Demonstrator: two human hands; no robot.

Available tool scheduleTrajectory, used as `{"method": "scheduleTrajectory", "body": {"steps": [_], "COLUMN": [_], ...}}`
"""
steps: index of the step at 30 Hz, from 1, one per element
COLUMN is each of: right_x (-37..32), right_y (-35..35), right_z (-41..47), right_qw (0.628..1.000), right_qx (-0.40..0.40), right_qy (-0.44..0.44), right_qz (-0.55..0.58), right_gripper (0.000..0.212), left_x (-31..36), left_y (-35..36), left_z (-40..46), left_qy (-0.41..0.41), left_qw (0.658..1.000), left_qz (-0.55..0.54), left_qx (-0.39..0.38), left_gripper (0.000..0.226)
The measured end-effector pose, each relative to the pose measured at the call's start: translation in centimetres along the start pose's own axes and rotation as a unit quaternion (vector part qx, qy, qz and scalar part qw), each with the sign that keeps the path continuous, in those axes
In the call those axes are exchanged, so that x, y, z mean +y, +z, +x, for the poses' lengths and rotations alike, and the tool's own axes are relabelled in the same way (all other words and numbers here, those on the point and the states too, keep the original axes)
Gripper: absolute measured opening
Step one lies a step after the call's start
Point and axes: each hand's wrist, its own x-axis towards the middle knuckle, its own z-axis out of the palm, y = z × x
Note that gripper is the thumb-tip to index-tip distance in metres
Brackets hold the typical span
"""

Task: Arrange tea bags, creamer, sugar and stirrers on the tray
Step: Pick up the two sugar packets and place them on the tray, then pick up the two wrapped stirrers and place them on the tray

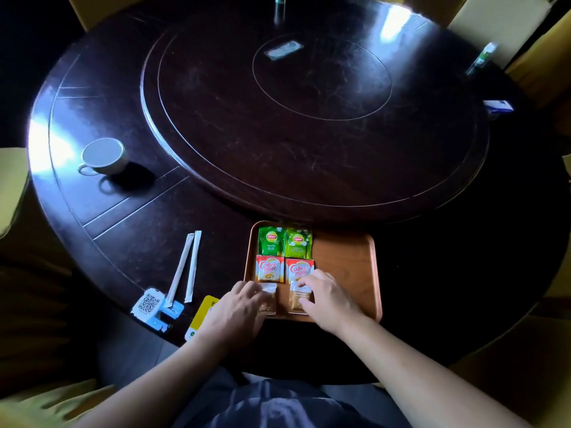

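An orange-brown tray (346, 264) lies at the table's near edge. Two green tea bags (285, 241) sit side by side in its far left corner. Below them lie two Coffee mate creamer sachets (269, 268). Below those are two brown sugar packets, one on the left (269, 299) and one on the right (298, 301). My left hand (238, 307) rests its fingertips on the left packet. My right hand (327, 296) pinches the right packet at its edges. Two paper-wrapped stirrers (187, 267) lie on the table left of the tray.
A white cup (103, 156) stands at the far left of the dark round table (129, 239). A QR-code card (149, 303) and a yellow card (202, 313) lie near the front edge. The raised turntable (309, 118) holds a small packet (282, 50).
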Motion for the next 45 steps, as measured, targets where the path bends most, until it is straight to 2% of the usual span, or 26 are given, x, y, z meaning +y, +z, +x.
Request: {"method": "scheduleTrajectory", "body": {"steps": [3, 11, 19, 25, 32, 38, 41, 45], "right_x": [-0.1, -0.1, -0.6, -1.3, -4.5, -8.9, -11.4, -14.5], "right_y": [1.1, 3.0, 2.9, 2.3, 2.2, 3.5, 4.4, 5.6], "right_z": [-1.0, -2.6, -2.5, -2.1, 0.4, 3.4, 4.9, 7.4], "right_qw": [0.999, 0.995, 0.996, 0.995, 0.997, 0.993, 0.988, 0.974], "right_qx": [0.003, 0.051, 0.043, 0.067, 0.048, -0.001, -0.036, -0.071], "right_qy": [-0.03, -0.079, -0.068, -0.053, -0.054, -0.106, -0.148, -0.198], "right_qz": [-0.021, -0.043, -0.049, -0.047, -0.031, -0.05, -0.038, -0.086], "right_gripper": [0.035, 0.026, 0.025, 0.019, 0.016, 0.02, 0.019, 0.022], "left_x": [0.4, 1.4, 1.9, 0.9, -4.1, -9.0, -11.4, -13.7], "left_y": [0.5, 0.8, 1.1, -0.6, -3.6, -5.0, -5.4, -5.5], "left_z": [-0.6, -0.9, -1.1, -1.3, -2.8, -4.1, -4.5, -4.7], "left_qy": [0.04, 0.03, 0.028, 0.008, -0.115, -0.289, -0.335, -0.368], "left_qw": [0.999, 0.998, 0.997, 0.998, 0.992, 0.955, 0.94, 0.925], "left_qz": [0.021, 0.015, 0.027, -0.021, -0.044, -0.058, -0.069, -0.088], "left_qx": [0.007, -0.056, -0.065, -0.057, -0.005, 0.015, 0.021, 0.031], "left_gripper": [0.054, 0.065, 0.065, 0.055, 0.036, 0.031, 0.029, 0.031]}}
